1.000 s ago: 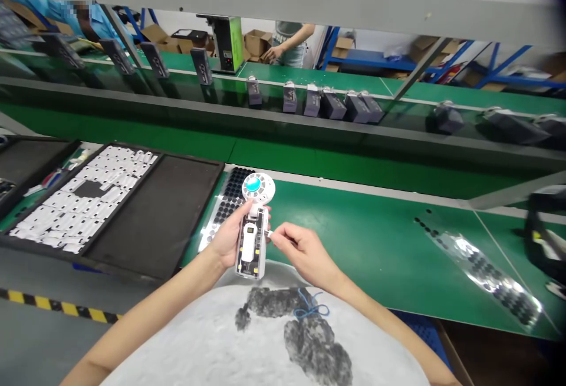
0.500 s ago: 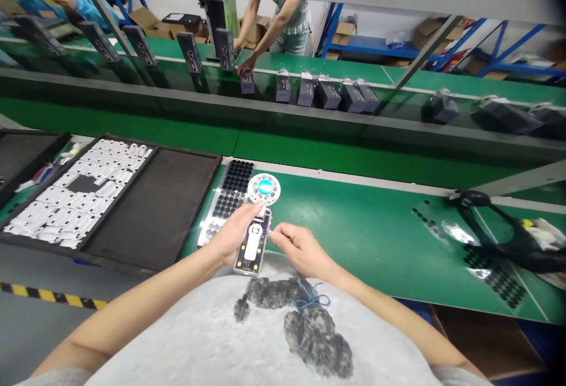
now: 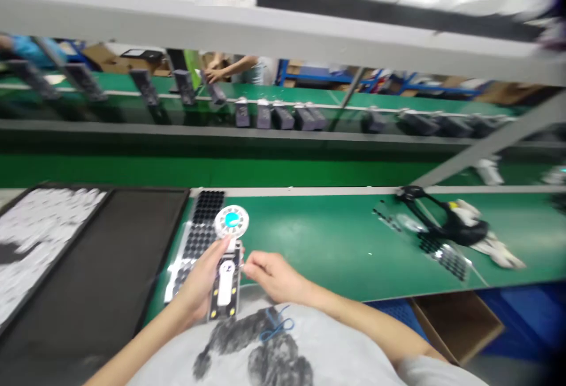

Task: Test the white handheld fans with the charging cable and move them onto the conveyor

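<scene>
The left hand's (image 3: 198,286) grip is wrapped around the body of a fan-like handheld device (image 3: 226,286), its round head (image 3: 232,221) pointing toward the far edge of the table (image 3: 318,233), its lower end over the near edge. Held from the left, its front and right side are largely uncovered, probably so the right hand (image 3: 276,275) can work there. That hand's fingertips are pinched together just beside it; whether something small sits between them, I cannot tell. A sheet of black dots (image 3: 200,241) and a black tray (image 3: 110,250) lie leftward, presumably for easy reach.
</scene>
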`<state>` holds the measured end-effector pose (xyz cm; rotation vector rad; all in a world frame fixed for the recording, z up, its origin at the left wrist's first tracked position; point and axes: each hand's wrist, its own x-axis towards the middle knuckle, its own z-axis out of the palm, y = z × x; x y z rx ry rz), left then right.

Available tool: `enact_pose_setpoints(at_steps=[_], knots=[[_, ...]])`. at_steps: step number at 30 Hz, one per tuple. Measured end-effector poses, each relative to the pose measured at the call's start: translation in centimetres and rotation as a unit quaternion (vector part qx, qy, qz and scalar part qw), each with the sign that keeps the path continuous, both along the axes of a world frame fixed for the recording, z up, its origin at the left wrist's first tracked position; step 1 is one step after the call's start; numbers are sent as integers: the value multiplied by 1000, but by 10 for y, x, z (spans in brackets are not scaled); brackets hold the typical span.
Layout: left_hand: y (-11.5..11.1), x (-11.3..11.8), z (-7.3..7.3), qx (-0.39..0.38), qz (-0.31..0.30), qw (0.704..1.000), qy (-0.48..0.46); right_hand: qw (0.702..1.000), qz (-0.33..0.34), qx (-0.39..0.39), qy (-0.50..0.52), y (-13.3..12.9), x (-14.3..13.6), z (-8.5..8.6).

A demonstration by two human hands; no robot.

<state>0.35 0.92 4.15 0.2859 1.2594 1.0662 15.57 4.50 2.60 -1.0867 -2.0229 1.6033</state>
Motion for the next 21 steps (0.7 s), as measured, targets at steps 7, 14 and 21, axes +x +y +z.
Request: enact_pose_setpoints(at_steps=[7, 14, 21], knots=[[10, -14, -20, -82, -100, 992, 3, 998, -18, -15, -61, 1, 6, 4], [4, 1, -14, -62, -163, 983, -64, 994, -108, -25, -19, -27, 16, 3], [-6, -7, -21, -51, -166, 972, -155, 993, -101, -55, 36, -39, 4, -7]])
